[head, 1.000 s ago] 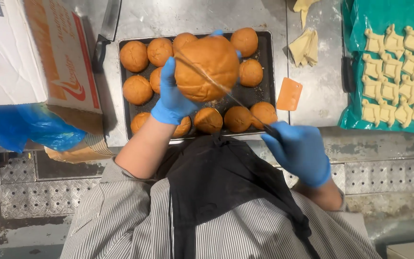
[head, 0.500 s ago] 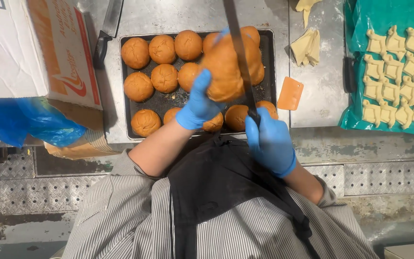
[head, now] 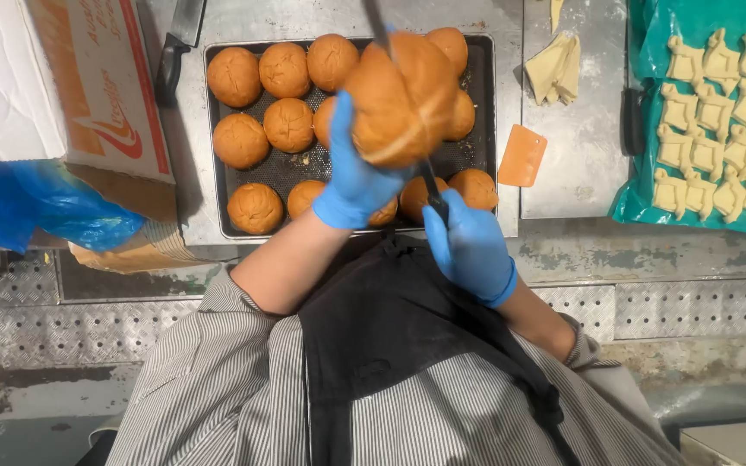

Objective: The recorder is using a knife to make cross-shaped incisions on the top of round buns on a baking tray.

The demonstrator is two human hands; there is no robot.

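Bun [head: 403,99] above tray [head: 218,226] edge

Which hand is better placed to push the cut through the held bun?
Right. The right hand grips the knife, whose blade already crosses the bun. The left hand is busy cupping the bun from below, above the tray.

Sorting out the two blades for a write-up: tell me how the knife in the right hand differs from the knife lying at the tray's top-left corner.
The held knife is gripped by the gloved right hand, blade running into the raised bun; the spare knife lies untouched on the steel counter beside the tray. The held knife's handle is hidden in the glove; the spare knife's black handle shows fully. Both have long, dark-looking blades.
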